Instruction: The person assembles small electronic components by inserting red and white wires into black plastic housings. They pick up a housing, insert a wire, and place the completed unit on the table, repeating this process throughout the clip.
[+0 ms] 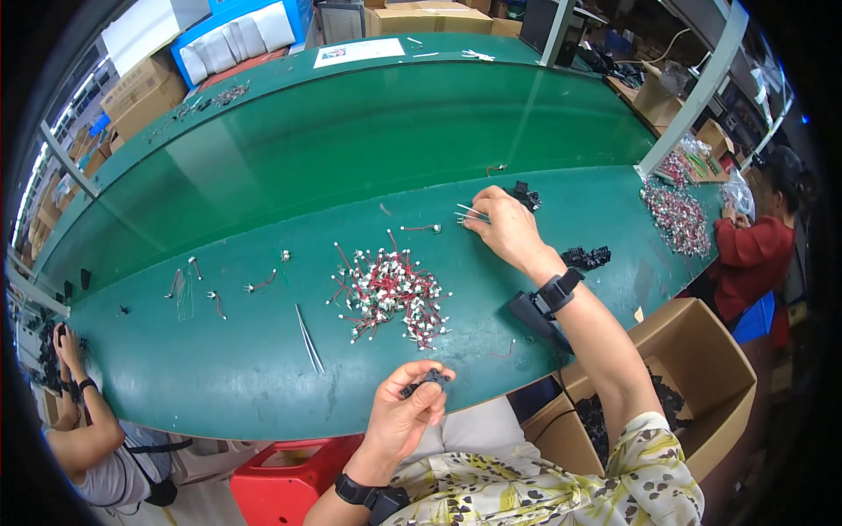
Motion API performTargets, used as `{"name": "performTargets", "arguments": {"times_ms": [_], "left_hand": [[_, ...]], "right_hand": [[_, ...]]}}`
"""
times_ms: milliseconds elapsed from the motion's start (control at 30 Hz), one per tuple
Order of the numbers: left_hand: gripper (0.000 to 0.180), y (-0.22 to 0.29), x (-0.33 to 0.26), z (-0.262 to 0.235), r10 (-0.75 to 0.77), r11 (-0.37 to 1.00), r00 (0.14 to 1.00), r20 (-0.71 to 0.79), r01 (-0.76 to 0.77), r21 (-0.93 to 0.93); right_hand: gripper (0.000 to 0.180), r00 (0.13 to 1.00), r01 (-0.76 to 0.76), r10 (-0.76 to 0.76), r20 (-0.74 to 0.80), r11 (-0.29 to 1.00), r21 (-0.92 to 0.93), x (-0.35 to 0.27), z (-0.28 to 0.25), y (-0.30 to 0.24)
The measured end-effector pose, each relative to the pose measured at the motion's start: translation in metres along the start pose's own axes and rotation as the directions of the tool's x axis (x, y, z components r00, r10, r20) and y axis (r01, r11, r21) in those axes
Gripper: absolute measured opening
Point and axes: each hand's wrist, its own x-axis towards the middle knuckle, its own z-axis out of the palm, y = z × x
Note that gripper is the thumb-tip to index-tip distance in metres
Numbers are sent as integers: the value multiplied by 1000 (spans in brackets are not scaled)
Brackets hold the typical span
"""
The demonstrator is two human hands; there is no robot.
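Note:
My left hand (405,408), near the table's front edge, pinches a small black plastic part (427,382) between thumb and fingers. Farther out to the right, my right hand (507,226) is closed on slim metal tweezers (472,213), whose two prongs point left. Just beyond that hand lies a cluster of black parts (527,195); another black cluster (586,258) is beside my forearm. Between my hands and to the left spreads a pile of short red wires with white connectors (390,294). A second pair of tweezers (309,338) rests left of the pile.
Several loose wired connectors (217,304) lie on the green table (228,377). An open cardboard box (715,377) with black parts stands by my right side. Co-workers sit at both ends, one in a red sleeve (745,241) near a large connector heap (675,215). A red stool (285,482) stands below.

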Motion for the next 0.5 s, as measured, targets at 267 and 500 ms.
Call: {"name": "performTargets", "arguments": {"times_ms": [267, 500], "left_hand": [[28, 3, -1, 7, 168, 983, 978, -125, -156, 100], [31, 2, -9, 20, 300, 909, 950, -87, -257, 328]], "right_hand": [[17, 989, -21, -44, 141, 905, 425, -59, -41, -58], [20, 964, 224, -267, 6, 822, 524, -166, -47, -96]]}}
